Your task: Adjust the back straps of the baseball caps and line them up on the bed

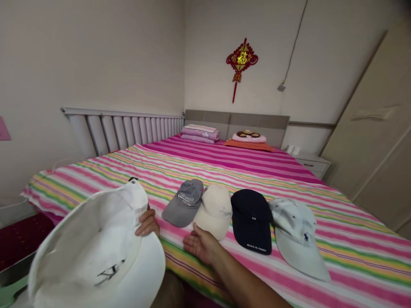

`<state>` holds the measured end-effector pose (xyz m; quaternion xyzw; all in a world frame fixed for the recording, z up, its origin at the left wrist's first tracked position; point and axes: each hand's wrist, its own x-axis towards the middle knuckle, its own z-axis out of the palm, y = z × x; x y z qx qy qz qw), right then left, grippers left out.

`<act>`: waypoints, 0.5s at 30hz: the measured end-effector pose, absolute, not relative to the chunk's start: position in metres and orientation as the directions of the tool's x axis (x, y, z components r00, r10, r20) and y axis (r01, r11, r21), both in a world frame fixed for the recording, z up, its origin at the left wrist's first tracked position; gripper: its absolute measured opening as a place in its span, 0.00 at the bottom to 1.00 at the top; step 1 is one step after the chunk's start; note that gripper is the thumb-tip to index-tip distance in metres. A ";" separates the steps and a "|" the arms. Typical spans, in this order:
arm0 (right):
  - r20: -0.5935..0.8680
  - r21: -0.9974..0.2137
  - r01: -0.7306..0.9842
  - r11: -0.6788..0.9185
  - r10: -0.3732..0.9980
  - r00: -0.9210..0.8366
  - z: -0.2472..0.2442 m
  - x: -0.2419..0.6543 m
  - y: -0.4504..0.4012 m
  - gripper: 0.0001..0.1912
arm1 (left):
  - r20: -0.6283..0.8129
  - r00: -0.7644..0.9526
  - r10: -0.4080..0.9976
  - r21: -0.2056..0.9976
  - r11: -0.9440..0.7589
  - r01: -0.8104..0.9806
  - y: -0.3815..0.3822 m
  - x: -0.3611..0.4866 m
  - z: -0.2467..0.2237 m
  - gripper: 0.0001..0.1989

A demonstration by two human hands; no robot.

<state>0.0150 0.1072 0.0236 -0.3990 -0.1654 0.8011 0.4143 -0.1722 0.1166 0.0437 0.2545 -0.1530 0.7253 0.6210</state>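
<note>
My left hand (147, 222) grips a white cap (96, 231) by its edge, the fingers curled over the rim and the rest hidden behind the fabric. Dark lettering shows on this cap, and its strap end sticks up at the top. Just below the beige cap (216, 209) is my right hand (201, 246), fingers stretched out and holding nothing. A row of caps lies on the bed: a grey cap (185, 203) left of the beige one, then a dark navy cap (252, 222) and a pale cap (297, 235) to its right.
The bed has a striped sheet (105, 171). Folded purple bedding (201, 134) and an orange pillow (248, 145) lie near the headboard (257, 124). A radiator (128, 128) runs along the left wall. At the right stand a white nightstand (314, 164) and a wardrobe (372, 124).
</note>
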 end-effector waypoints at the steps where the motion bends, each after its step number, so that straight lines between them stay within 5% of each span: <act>1: -0.520 -0.587 -0.537 -0.606 0.790 -0.325 0.022 0.002 0.114 0.18 | 0.601 -0.096 0.793 0.069 -0.171 -0.983 0.122 -0.178 0.047 0.13; 7: -0.599 -0.563 -0.590 -0.579 0.778 -0.191 0.022 -0.050 0.146 0.15 | 0.690 -0.071 0.720 0.068 -0.163 -0.984 0.143 -0.201 0.048 0.11; 11: -0.551 -0.570 -0.601 -0.560 0.803 -0.226 0.041 -0.051 0.169 0.10 | 0.599 -0.008 0.801 0.233 -0.185 -0.955 0.149 -0.207 0.038 0.13; 15: -0.356 -0.618 -0.681 -0.392 0.912 -0.202 0.073 -0.024 0.179 0.05 | 0.445 -0.052 0.894 0.397 -0.249 -0.883 0.155 -0.221 0.037 0.11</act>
